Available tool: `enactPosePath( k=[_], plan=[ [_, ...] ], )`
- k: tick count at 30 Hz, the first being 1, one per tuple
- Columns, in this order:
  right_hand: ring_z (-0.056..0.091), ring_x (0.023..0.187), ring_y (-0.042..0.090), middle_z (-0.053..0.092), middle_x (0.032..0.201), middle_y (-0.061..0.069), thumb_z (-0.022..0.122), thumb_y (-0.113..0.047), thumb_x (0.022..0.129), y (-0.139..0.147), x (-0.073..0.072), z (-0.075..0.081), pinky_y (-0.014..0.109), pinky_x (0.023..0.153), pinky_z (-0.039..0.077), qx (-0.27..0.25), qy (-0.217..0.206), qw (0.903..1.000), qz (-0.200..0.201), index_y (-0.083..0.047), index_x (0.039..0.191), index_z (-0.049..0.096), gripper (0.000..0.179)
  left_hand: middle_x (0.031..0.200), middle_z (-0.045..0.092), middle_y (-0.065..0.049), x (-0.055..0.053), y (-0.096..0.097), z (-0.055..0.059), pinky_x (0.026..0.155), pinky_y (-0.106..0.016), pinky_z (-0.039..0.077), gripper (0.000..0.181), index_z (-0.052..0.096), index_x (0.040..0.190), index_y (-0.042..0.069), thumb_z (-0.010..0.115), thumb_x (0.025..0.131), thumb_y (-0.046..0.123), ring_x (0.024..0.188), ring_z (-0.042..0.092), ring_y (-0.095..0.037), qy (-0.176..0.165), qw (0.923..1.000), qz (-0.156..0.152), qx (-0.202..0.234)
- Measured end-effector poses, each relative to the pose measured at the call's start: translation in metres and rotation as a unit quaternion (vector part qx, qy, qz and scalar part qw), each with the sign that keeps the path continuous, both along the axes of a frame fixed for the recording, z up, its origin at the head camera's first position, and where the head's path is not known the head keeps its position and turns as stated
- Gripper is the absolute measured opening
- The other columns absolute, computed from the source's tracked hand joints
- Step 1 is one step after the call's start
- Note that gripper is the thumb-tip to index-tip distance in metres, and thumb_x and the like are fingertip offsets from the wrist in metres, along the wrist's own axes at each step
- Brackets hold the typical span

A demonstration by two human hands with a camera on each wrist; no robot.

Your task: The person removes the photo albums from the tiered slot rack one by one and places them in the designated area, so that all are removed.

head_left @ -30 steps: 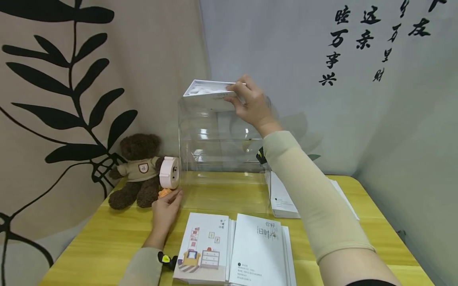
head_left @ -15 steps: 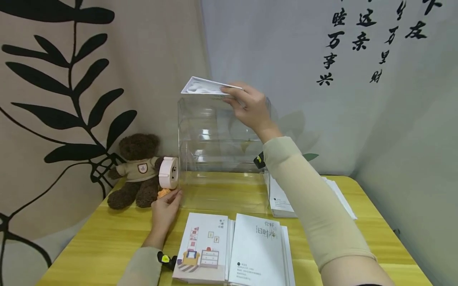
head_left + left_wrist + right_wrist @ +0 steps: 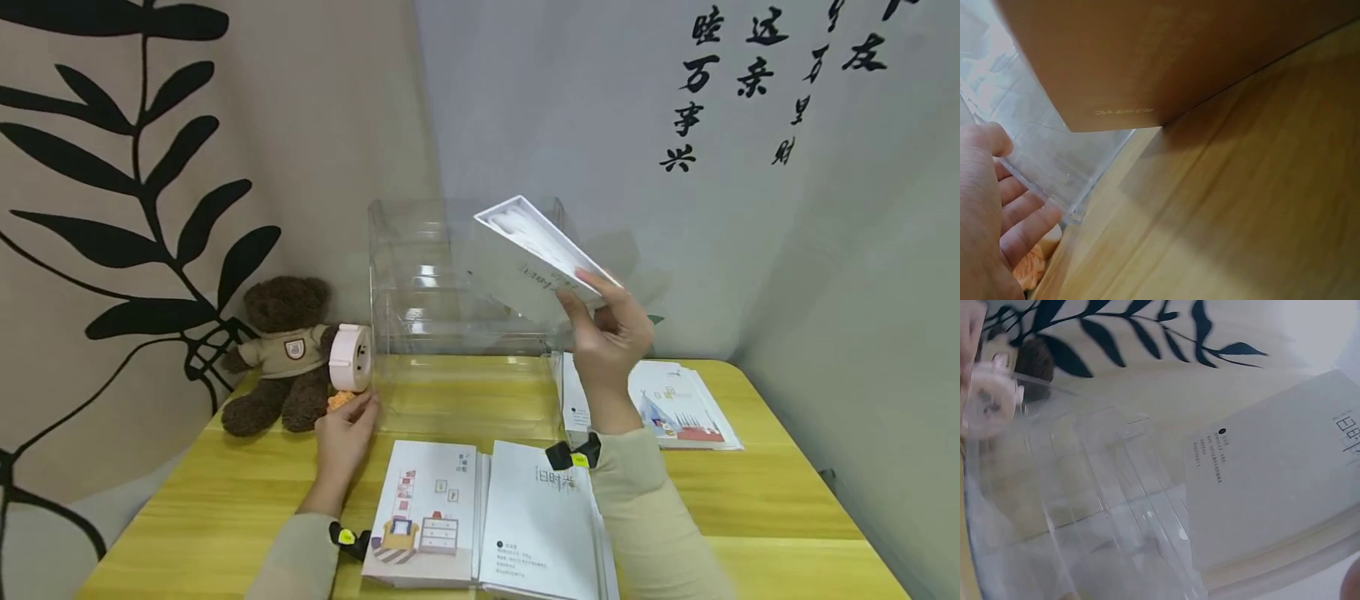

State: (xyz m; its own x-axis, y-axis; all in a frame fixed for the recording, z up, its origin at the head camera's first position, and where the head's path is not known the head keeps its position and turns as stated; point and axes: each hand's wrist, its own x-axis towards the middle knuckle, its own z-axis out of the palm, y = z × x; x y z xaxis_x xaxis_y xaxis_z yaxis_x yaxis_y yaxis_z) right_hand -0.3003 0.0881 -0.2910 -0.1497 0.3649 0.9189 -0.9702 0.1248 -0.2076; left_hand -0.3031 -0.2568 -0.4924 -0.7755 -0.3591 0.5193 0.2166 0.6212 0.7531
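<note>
My right hand [image 3: 611, 342] pinches a white book-shaped box [image 3: 536, 271] by its lower right end, thumb on the printed face. The box is tilted in front of a clear plastic rack [image 3: 420, 312]; its hollow upper side shows crumpled white material. In the right wrist view, the box's printed cover [image 3: 1272, 469] shows beside the rack's stepped shelves [image 3: 1104, 487]. My left hand [image 3: 345, 433] holds the rack's lower left front edge. In the left wrist view, its thumb [image 3: 999, 139] lies on one side of the clear side panel, with the fingers on the other.
Two groups of white books [image 3: 431, 508] stand in front of the rack, near the left wrist. More white books [image 3: 682, 404] lie at the right. A brown teddy bear [image 3: 281, 358], a pink round clock [image 3: 350, 358] and an orange item [image 3: 340, 401] sit left of the rack.
My right hand has come down and to the right with the box, away from the rack's top, and the box has tilted. The left hand stays at the rack's edge.
</note>
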Motion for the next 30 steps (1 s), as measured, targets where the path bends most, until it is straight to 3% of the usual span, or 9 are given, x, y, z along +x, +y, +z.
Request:
enactPosePath(
  k=[4,6,9,15,30],
  plan=[
    [0.075,0.081,0.022,0.075,0.099,0.020,0.083,0.010,0.076,0.011,0.017,-0.018,0.022,0.060,0.055,-0.059,-0.028,0.9975,0.025,0.011,0.102,0.070,0.029,0.092,0.077,-0.005,0.000,-0.001,0.000,0.067,-0.019,0.053,0.024,0.081,0.109,0.013,0.072,0.094,0.029,0.083,0.074,-0.018,-0.004,1.0000,0.002,-0.004],
    [0.075,0.086,0.026,0.075,0.099,0.020,0.081,0.014,0.075,0.014,0.020,-0.020,0.030,0.070,0.059,-0.062,-0.040,0.9967,0.033,0.012,0.102,0.069,0.029,0.091,0.077,-0.006,0.000,-0.001,0.001,0.066,-0.013,0.048,0.024,0.081,0.109,0.013,0.072,0.094,0.029,0.083,0.073,-0.019,-0.004,1.0000,0.004,-0.003],
    [0.074,0.090,0.028,0.074,0.101,0.020,0.079,0.017,0.075,0.017,0.022,-0.019,0.035,0.076,0.059,-0.043,-0.056,0.9966,0.043,0.013,0.103,0.069,0.030,0.090,0.077,-0.007,0.000,-0.002,0.003,0.063,-0.010,0.045,0.024,0.081,0.109,0.013,0.072,0.094,0.029,0.081,0.073,-0.020,-0.002,1.0000,0.002,0.001],
    [0.074,0.090,0.029,0.074,0.101,0.022,0.078,0.018,0.076,0.026,0.030,-0.017,0.036,0.076,0.059,-0.030,-0.064,0.9959,0.058,0.014,0.106,0.068,0.032,0.093,0.078,-0.005,-0.001,-0.002,0.004,0.063,-0.017,0.049,0.027,0.080,0.111,0.015,0.069,0.096,0.035,0.081,0.073,-0.019,-0.024,0.9997,-0.003,0.007],
    [0.073,0.094,0.032,0.074,0.103,0.023,0.078,0.015,0.078,0.046,0.033,-0.008,0.039,0.081,0.058,-0.075,-0.078,0.9929,0.050,0.013,0.107,0.069,0.031,0.096,0.078,-0.002,-0.001,0.001,0.004,0.062,-0.015,0.047,0.032,0.079,0.114,0.019,0.068,0.095,0.042,0.082,0.072,-0.016,-0.049,0.9986,0.000,0.021]
  ],
)
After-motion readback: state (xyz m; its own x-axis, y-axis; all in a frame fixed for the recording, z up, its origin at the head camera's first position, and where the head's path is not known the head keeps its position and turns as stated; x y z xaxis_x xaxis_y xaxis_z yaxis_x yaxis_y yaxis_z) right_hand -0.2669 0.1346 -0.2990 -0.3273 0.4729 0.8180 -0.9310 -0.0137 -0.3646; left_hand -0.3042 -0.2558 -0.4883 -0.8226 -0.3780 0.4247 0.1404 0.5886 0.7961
